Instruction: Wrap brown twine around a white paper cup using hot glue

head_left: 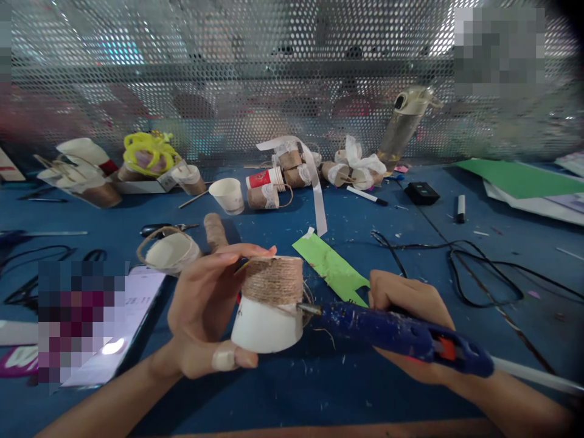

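My left hand (205,304) is closed round a white paper cup (267,328), held upside down with its narrow end up. Brown jute twine (272,280) is wound in tight rows over the cup's upper half; loose strands hang at its right side. A bandage wraps my left thumb. In my right hand (406,298) is a blue glue gun (378,328), lying on its side, with a white glue stick (533,374) out of its back. The metal nozzle is at the cup's right side, by the lowest row of twine.
A green paper strip (331,267) lies behind the cup. To the left are a handled cup (171,252), a twine spool (214,230) and a phone (132,322). Decorated cups (298,173) line the back below a perforated metal screen (219,79). Black cable (483,274) loops at right.
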### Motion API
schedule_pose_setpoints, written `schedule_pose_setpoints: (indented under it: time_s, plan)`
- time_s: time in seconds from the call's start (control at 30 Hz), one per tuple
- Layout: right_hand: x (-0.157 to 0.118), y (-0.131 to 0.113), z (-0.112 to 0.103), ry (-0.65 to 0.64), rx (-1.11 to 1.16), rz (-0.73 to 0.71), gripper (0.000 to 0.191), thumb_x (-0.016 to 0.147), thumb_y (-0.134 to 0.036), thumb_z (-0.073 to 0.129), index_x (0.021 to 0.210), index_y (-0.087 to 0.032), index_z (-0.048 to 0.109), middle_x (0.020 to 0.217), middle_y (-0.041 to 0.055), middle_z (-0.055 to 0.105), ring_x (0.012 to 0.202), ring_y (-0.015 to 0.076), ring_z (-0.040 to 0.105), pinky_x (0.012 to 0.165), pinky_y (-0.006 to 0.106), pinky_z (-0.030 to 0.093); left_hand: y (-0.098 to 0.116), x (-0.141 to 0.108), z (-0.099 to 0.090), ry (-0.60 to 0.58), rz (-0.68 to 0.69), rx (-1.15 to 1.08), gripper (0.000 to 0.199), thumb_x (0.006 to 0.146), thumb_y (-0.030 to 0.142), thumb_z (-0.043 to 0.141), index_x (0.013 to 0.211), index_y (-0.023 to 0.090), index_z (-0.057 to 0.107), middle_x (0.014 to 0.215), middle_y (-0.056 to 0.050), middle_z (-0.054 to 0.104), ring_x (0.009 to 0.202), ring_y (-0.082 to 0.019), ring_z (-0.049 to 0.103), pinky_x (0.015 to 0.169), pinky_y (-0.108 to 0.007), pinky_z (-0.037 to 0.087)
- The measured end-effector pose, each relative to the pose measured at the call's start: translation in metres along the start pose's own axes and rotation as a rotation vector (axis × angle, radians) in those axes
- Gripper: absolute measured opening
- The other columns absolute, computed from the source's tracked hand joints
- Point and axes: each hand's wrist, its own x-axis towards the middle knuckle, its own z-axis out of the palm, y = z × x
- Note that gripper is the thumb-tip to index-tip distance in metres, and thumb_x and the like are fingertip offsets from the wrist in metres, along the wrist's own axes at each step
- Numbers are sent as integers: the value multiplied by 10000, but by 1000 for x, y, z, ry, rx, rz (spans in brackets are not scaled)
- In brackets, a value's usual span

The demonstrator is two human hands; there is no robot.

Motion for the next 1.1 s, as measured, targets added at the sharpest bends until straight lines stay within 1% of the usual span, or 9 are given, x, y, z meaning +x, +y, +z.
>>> schedule_pose_setpoints:
  time_s: [0.13, 0.43, 0.63, 0.7, 0.77, 0.83, 0.9, 1.0, 1.1]
  plan:
    - [1, 3, 1, 1, 9, 10, 291, 758, -201, 598, 706, -243, 314, 640, -52, 364, 521, 113, 341, 495, 262, 265, 2, 0, 1, 50, -16, -16, 809, 670, 390, 872, 1363, 157, 525, 1251, -132, 624, 1202, -284, 573, 1121, -526, 502]
    - [2, 6, 4, -14, 20, 4, 270, 764, -174, 591, 716, -237, 332, 656, -58, 364, 532, 100, 336, 502, 247, 257, 4, 1, 2, 75, -46, -38, 832, 662, 495, 867, 1350, 157, 544, 1251, -135, 634, 1186, -279, 598, 1069, -444, 545]
    - [6, 19, 9, -102, -274, 89, 144, 775, -145, 561, 814, -223, 446, 780, -10, 536, 579, 115, 470, 529, 237, 346, 0, 0, 1, 38, -43, 3, 814, 677, 453, 865, 1361, 162, 534, 1294, -113, 623, 1192, -284, 622, 1039, -405, 572]
    - [7, 25, 11, -136, -379, 154, 163, 818, -125, 522, 959, -206, 507, 923, 41, 607, 676, 158, 578, 589, 271, 420, 0, 1, 0, 6, -32, -19, 801, 686, 348, 873, 1372, 138, 518, 1311, -117, 612, 1222, -269, 603, 1074, -374, 547]
    - [7, 32, 12, -173, -431, 213, 349, 805, -67, 515, 1129, -197, 512, 1098, 88, 621, 845, 218, 647, 685, 330, 491, 0, 0, 0, -9, -30, -33, 823, 658, 262, 891, 1374, 118, 512, 1314, -126, 606, 1241, -265, 586, 1082, -357, 536]
    - [7, 40, 13, -188, -444, 215, 493, 779, -27, 536, 1240, -197, 489, 1217, 116, 598, 1033, 274, 633, 813, 406, 526, 0, -2, 0, -4, -36, -29, 851, 631, 256, 906, 1371, 114, 512, 1313, -132, 599, 1243, -280, 584, 1073, -369, 539]
    - [8, 45, 14, -145, -444, 150, 493, 814, -40, 551, 1280, -188, 484, 1267, 138, 583, 1198, 313, 558, 949, 482, 502, 0, -5, 2, 17, -71, -24, 849, 635, 298, 907, 1371, 141, 514, 1313, -126, 585, 1239, -303, 583, 1059, -408, 546]
    - [11, 43, 15, -59, -396, 52, 425, 875, -56, 522, 1276, -194, 510, 1295, 141, 582, 1331, 312, 456, 1082, 532, 421, 0, -11, 4, 1, -122, -23, 844, 651, 303, 898, 1384, 187, 497, 1333, -130, 554, 1244, -327, 562, 1028, -462, 559]
    - [10, 26, 17, -58, -123, 56, 398, 886, -42, 512, 1225, -246, 550, 1284, 93, 602, 1299, 250, 509, 1104, 479, 425, 1, -14, 6, -46, -130, 25, 868, 641, 284, 907, 1395, 195, 488, 1336, -151, 540, 1238, -337, 554, 1030, -498, 550]
